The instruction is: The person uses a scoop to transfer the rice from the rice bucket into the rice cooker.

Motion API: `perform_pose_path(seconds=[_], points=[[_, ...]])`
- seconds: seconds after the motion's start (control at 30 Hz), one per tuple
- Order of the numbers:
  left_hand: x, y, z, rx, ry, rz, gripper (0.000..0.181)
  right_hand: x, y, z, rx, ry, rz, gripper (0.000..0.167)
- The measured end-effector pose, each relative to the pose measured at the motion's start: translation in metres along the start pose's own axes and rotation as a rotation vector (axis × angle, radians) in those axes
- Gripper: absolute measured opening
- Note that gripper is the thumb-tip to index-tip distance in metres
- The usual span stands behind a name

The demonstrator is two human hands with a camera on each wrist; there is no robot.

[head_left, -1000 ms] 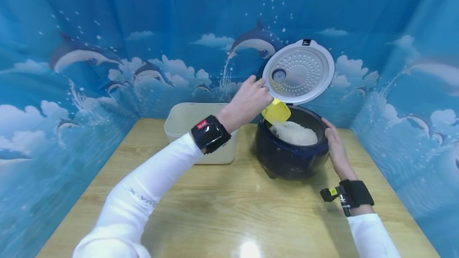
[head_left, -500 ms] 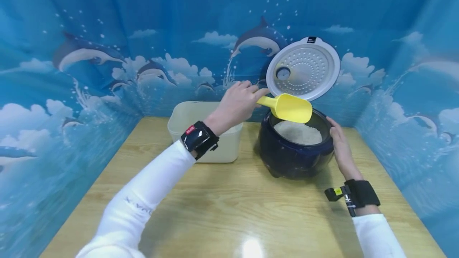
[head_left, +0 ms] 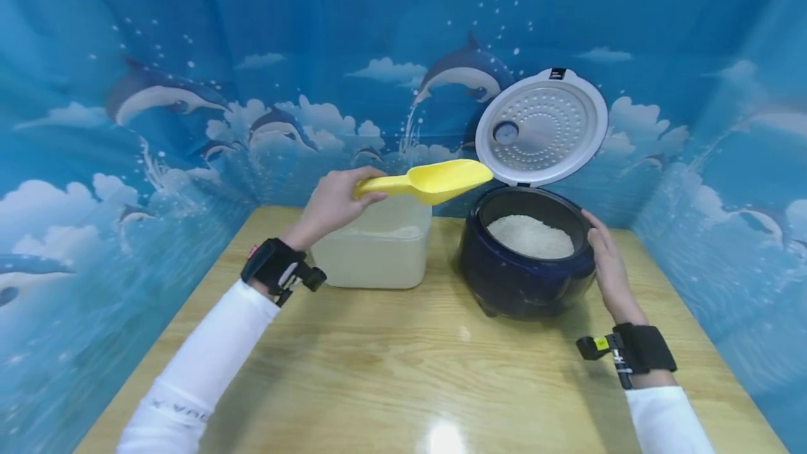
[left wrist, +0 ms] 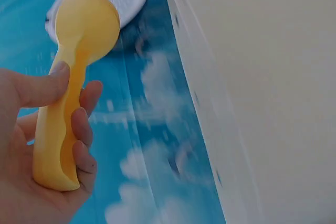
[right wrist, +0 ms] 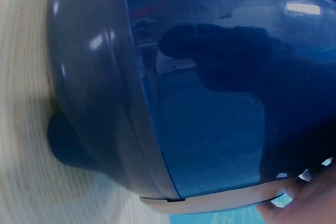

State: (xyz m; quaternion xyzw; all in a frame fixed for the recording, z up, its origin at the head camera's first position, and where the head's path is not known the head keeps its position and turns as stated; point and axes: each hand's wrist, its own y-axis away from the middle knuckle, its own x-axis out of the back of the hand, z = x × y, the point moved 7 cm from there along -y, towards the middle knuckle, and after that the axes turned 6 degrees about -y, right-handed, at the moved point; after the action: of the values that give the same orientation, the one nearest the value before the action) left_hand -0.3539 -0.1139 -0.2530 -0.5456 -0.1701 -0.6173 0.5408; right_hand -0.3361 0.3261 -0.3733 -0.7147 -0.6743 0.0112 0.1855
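A yellow scoop (head_left: pixel 441 179) is gripped by its handle in my left hand (head_left: pixel 337 203), above the cream bin (head_left: pixel 372 261). In the left wrist view, thumb and fingers wrap the scoop's (left wrist: pixel 86 22) handle. The dark blue rice cooker (head_left: pixel 526 289) stands to the right with its lid (head_left: pixel 542 128) raised and white rice (head_left: pixel 532 237) inside. My right hand (head_left: pixel 610 268) rests against the cooker's right side near the rim, fingers extended. In the right wrist view the cooker's glossy wall (right wrist: pixel 210 135) fills the frame, and only part of that hand (right wrist: pixel 310 203) shows.
A wooden table (head_left: pixel 378 370) carries the bin and the cooker side by side, a small gap between them. Behind and on both sides hangs a blue dolphin-print curtain (head_left: pixel 315 33). The raised lid leans back close to it.
My left hand has drawn the scoop left, from pouring over the cooker to above the bin, and levelled it. The right hand stays on the cooker.
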Motion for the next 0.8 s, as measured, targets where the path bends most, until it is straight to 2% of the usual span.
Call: perform_pose_path(seconds=[0.1, 0.2, 0.33, 0.43, 0.57, 0.8], points=[[0.018, 0.017, -0.03, 0.081, -0.037, 0.005, 0.041, 0.001, 0.002, -0.001, -0.001, 0.001, -0.002, 0.058], [0.038, 0.032, -0.056, 0.156, -0.092, -0.023, 0.042, 0.001, 0.002, -0.002, -0.008, -0.003, 0.0, 0.059], [0.059, 0.044, -0.076, 0.189, -0.199, -0.101, 0.039, 0.0, 0.001, -0.004, -0.021, -0.007, 0.011, 0.059], [0.064, 0.046, -0.078, 0.157, -0.287, -0.168, 0.037, 0.002, 0.0, -0.004, -0.022, -0.008, 0.015, 0.06], [0.057, 0.043, -0.072, 0.096, -0.403, -0.243, 0.036, 0.002, 0.002, -0.004, -0.024, -0.013, 0.02, 0.06], [0.039, 0.027, -0.053, 0.001, -0.606, -0.25, 0.024, 0.0, -0.001, -0.002, -0.011, 0.013, 0.041, 0.059]])
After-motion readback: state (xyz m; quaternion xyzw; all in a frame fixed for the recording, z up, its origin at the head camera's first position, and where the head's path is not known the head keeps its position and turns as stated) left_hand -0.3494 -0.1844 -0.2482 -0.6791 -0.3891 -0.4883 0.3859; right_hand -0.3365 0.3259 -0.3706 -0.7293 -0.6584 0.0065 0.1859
